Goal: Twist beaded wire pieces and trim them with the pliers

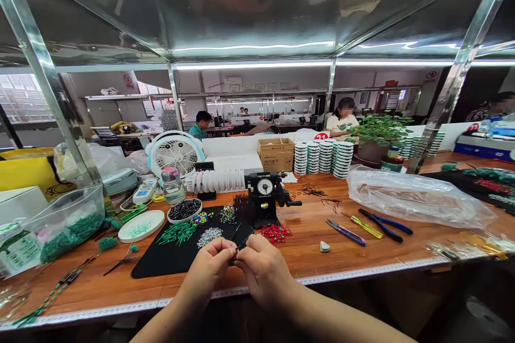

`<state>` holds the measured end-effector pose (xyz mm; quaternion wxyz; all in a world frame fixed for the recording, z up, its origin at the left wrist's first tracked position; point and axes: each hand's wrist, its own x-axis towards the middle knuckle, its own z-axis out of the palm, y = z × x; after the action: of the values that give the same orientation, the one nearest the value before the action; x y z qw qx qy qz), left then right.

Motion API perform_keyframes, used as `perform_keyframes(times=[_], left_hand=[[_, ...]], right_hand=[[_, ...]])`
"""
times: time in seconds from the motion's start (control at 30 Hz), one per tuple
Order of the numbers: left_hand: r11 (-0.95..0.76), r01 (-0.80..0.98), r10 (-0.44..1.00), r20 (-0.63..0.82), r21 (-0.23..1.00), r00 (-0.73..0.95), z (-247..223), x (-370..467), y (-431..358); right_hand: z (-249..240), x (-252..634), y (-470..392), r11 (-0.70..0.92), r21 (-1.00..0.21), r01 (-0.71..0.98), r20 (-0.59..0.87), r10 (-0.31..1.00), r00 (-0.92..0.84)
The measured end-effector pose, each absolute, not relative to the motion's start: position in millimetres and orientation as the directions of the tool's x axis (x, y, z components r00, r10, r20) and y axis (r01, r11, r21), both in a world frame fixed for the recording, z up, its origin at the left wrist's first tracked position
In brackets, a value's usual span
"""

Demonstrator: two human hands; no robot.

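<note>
Close together at the front edge of the black mat (151, 257), my left hand (211, 265) and my right hand (263, 265) pinch a thin dark cord (247, 237). Two of its ends stick up above the fingertips; the part between the fingers is mostly hidden. Just beyond my hands lie silvery small beads (209, 236), green tube-like pieces (179, 233), multicoloured beads (227, 214) and a heap of red pieces (275, 233). A white dish holds black beads (184, 210). Behind the mat stands a black hand-cranked machine with a dial (264, 198).
On the right lie tweezers (346, 232), a yellow screwdriver (366, 226), blue-handled pliers (382, 223) and a plastic bag (418, 201). Stacked spools (322, 158) and a fan (175, 155) stand behind. Left are a white plate (141, 226) and finished-looking green cords (52, 292). Other people sit farther back.
</note>
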<state>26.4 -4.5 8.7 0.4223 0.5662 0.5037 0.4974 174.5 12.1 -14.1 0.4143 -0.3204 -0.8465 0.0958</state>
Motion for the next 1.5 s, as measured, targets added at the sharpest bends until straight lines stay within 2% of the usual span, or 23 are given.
perform_keyframes(times=[0.07, 0.1, 0.17, 0.27, 0.33, 0.37, 0.43, 0.53, 0.6, 0.67, 0.77, 0.83, 0.9, 0.97, 1.03, 1.07, 1.13, 1.23, 1.3, 1.33, 1.4, 1.43, 1.5], left_hand=[[-0.210, 0.208, 0.978, 0.206, 0.955, 0.039, 10.9, 22.2, -7.2], [-0.269, 0.266, 0.963, 0.258, 0.926, 0.075, 10.7, 19.6, -8.7], [-0.412, 0.450, 0.911, 0.373, 0.793, 0.177, 6.9, 14.3, -11.1], [-0.581, 0.715, 0.785, 0.500, 0.388, 0.366, -4.6, 8.8, -10.8], [-0.612, 0.765, 0.724, 0.532, 0.203, 0.438, -10.9, 8.4, -8.6], [-0.627, 0.760, 0.703, 0.542, 0.168, 0.460, -12.2, 9.3, -7.5], [-0.654, 0.713, 0.707, 0.539, 0.252, 0.458, -10.4, 12.5, -6.3], [-0.513, 0.513, 0.856, 0.451, 0.688, 0.252, -2.0, 17.5, -5.9], [-0.330, 0.342, 0.944, 0.317, 0.880, 0.094, 1.7, 19.0, -5.2], [-0.209, 0.251, 0.977, 0.212, 0.945, 0.018, 0.9, 19.3, -4.0], [-0.127, 0.179, 0.992, 0.129, 0.976, 0.004, -4.8, 20.2, -3.1], [-0.118, 0.152, 0.993, 0.118, 0.981, 0.012, -6.9, 21.0, -3.3], [-0.142, 0.158, 0.990, 0.140, 0.977, 0.022, -5.8, 20.9, -3.7], [-0.198, 0.196, 0.980, 0.193, 0.960, 0.045, -2.6, 19.5, -4.7], [-0.271, 0.243, 0.962, 0.257, 0.931, 0.086, -0.1, 17.2, -6.7], [-0.327, 0.293, 0.945, 0.305, 0.898, 0.120, 0.0, 15.9, -7.9], [-0.466, 0.462, 0.884, 0.423, 0.754, 0.200, -2.9, 13.1, -10.4], [-0.616, 0.723, 0.722, 0.591, 0.312, 0.360, -12.8, 9.0, -11.6], [-0.628, 0.774, 0.627, 0.641, 0.082, 0.442, -19.1, 7.4, -10.0], [-0.637, 0.771, 0.586, 0.656, 0.011, 0.475, -21.0, 7.2, -8.8], [-0.670, 0.741, 0.534, 0.671, -0.036, 0.515, -21.7, 8.2, -6.4], [-0.694, 0.720, 0.533, 0.667, -0.007, 0.520, -20.5, 9.3, -5.7], [-0.714, 0.675, 0.608, 0.643, 0.187, 0.465, -15.7, 12.3, -6.0]], right_hand=[[-8.9, 175.7, 12.7, 0.844, -0.298, 0.446, 0.682, 0.515, -0.518], [-5.1, 175.8, 14.6, 0.853, -0.300, 0.426, 0.673, 0.506, -0.539], [3.3, 174.2, 21.8, 0.819, -0.408, 0.403, 0.620, 0.572, -0.536], [12.8, 168.4, 38.6, 0.693, -0.585, 0.421, 0.501, 0.718, -0.483], [15.4, 165.0, 49.8, 0.641, -0.639, 0.426, 0.450, 0.761, -0.468], [15.8, 164.2, 54.0, 0.629, -0.652, 0.424, 0.432, 0.767, -0.474], [15.5, 165.1, 57.6, 0.616, -0.669, 0.416, 0.408, 0.772, -0.487], [13.2, 171.0, 49.5, 0.606, -0.672, 0.426, 0.457, 0.792, -0.406], [9.8, 175.1, 38.6, 0.625, -0.647, 0.437, 0.546, 0.780, -0.307], [3.9, 176.5, 28.1, 0.618, -0.647, 0.447, 0.557, 0.783, -0.277], [-8.9, 173.3, 17.4, 0.512, -0.730, 0.453, 0.383, 0.855, -0.350], [-16.2, 170.8, 13.2, 0.514, -0.738, 0.437, 0.361, 0.848, -0.388], [-19.3, 171.1, 10.2, 0.632, -0.634, 0.446, 0.486, 0.774, -0.406], [-17.3, 174.0, 9.0, 0.760, -0.429, 0.489, 0.626, 0.640, -0.445], [-11.5, 176.8, 10.7, 0.830, -0.256, 0.496, 0.696, 0.514, -0.501], [-7.8, 177.4, 12.8, 0.848, -0.223, 0.481, 0.699, 0.483, -0.528], [0.1, 175.9, 19.5, 0.851, -0.274, 0.448, 0.664, 0.504, -0.552], [10.7, 168.9, 33.9, 0.749, -0.488, 0.449, 0.559, 0.663, -0.498], [15.6, 164.3, 44.2, 0.668, -0.598, 0.442, 0.487, 0.741, -0.462], [17.2, 162.8, 48.9, 0.642, -0.630, 0.436, 0.456, 0.761, -0.461], [19.0, 161.8, 55.4, 0.619, -0.659, 0.427, 0.420, 0.774, -0.474], [19.3, 162.5, 56.7, 0.618, -0.663, 0.423, 0.417, 0.774, -0.477], [19.1, 165.7, 54.4, 0.611, -0.669, 0.423, 0.426, 0.782, -0.455]])
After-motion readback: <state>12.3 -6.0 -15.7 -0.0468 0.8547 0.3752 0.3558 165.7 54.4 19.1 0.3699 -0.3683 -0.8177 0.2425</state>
